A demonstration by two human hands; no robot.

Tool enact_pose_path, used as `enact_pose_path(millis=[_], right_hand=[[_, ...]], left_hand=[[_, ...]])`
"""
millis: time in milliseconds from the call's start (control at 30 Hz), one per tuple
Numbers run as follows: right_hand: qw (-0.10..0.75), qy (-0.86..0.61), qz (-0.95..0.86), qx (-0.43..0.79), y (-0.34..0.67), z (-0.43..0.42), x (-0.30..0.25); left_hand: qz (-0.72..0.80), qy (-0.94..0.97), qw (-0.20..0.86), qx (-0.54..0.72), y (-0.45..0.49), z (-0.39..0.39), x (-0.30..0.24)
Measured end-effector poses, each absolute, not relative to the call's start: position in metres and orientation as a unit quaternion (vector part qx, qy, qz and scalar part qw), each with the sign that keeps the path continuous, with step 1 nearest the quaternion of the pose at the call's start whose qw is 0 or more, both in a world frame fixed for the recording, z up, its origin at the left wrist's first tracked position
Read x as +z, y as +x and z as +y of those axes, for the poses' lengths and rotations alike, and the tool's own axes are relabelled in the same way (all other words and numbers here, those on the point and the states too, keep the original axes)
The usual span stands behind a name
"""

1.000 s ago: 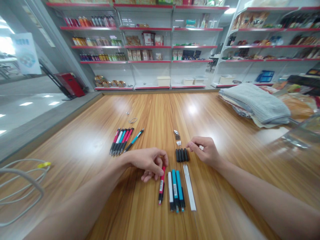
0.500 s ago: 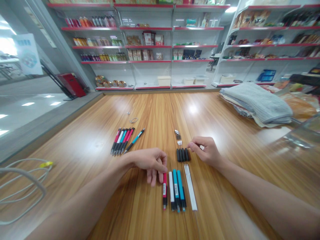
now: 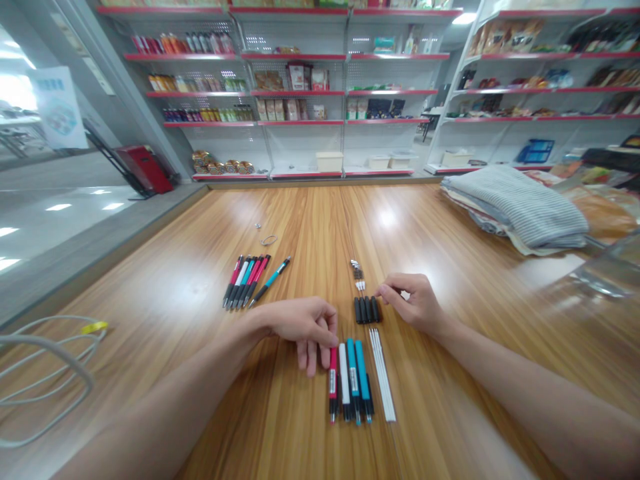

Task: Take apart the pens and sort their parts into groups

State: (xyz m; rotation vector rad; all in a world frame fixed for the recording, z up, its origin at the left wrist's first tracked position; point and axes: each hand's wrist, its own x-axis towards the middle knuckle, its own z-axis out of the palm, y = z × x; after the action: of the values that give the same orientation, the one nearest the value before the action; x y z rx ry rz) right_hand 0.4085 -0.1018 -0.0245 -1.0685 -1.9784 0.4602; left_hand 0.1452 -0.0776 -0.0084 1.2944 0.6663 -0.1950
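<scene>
My left hand rests palm down on the wooden table, its fingers loosely curled, with the fingertips on the top of a red pen barrel. That barrel lies in a row with a white barrel and two teal barrels. White refills lie to the right of them. My right hand is pinched shut beside a row of black pen grips; whether it holds anything is hidden. Small tips and springs lie just beyond the grips.
Several assembled pens lie fanned out to the left, with one teal pen apart. A small ring lies further back. Folded striped cloth sits at the right, grey cable at the left edge. Store shelves stand behind.
My left hand has slid the red barrel to the right and straightened it against the white barrel. My right hand has stayed by the black grips.
</scene>
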Motion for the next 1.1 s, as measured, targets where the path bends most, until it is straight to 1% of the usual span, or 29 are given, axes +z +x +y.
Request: enact_pose_path(millis=[467, 567, 600, 633, 667, 700, 733, 767, 800, 833, 867, 933, 1100], right_hand=[[0.402, -0.431, -0.786, 0.185, 0.409, -0.102, -0.026], [0.401, -0.434, -0.785, 0.187, 0.41, -0.102, -0.026], [0.4, -0.435, -0.785, 0.186, 0.41, -0.102, -0.027], [0.399, -0.437, -0.784, 0.186, 0.41, -0.102, -0.027], [0.398, -0.439, -0.784, 0.186, 0.41, -0.102, -0.027], [0.398, -0.44, -0.783, 0.186, 0.41, -0.102, -0.027], [0.399, -0.44, -0.783, 0.187, 0.41, -0.102, -0.027], [0.399, -0.439, -0.782, 0.188, 0.41, -0.102, -0.027], [0.399, -0.439, -0.783, 0.189, 0.41, -0.102, -0.026], [0.399, -0.437, -0.783, 0.189, 0.41, -0.102, -0.026], [0.4, -0.436, -0.784, 0.189, 0.41, -0.102, -0.025], [0.4, -0.435, -0.784, 0.189, 0.409, -0.102, -0.025], [0.402, -0.435, -0.783, 0.19, 0.409, -0.102, -0.026]], left_hand=[[0.288, 0.592, 0.746, -0.099, 0.145, -0.077, -0.009], [0.294, 0.623, 0.721, -0.082, 0.147, -0.076, -0.007], [0.314, 0.651, 0.689, -0.05, 0.148, -0.075, -0.007], [0.351, 0.686, 0.637, 0.0, 0.149, -0.074, -0.007], [0.406, 0.722, 0.555, 0.07, 0.15, -0.072, -0.008], [0.473, 0.748, 0.442, 0.146, 0.15, -0.07, -0.009], [0.538, 0.757, 0.306, 0.21, 0.15, -0.068, -0.011], [0.592, 0.749, 0.166, 0.248, 0.15, -0.066, -0.013], [0.633, 0.731, 0.049, 0.25, 0.149, -0.065, -0.015], [0.665, 0.711, -0.037, 0.227, 0.147, -0.064, -0.018], [0.689, 0.693, -0.091, 0.193, 0.146, -0.064, -0.021], [0.716, 0.674, -0.134, 0.122, 0.143, -0.064, -0.025], [0.698, 0.704, -0.129, 0.025, 0.14, -0.065, -0.025]])
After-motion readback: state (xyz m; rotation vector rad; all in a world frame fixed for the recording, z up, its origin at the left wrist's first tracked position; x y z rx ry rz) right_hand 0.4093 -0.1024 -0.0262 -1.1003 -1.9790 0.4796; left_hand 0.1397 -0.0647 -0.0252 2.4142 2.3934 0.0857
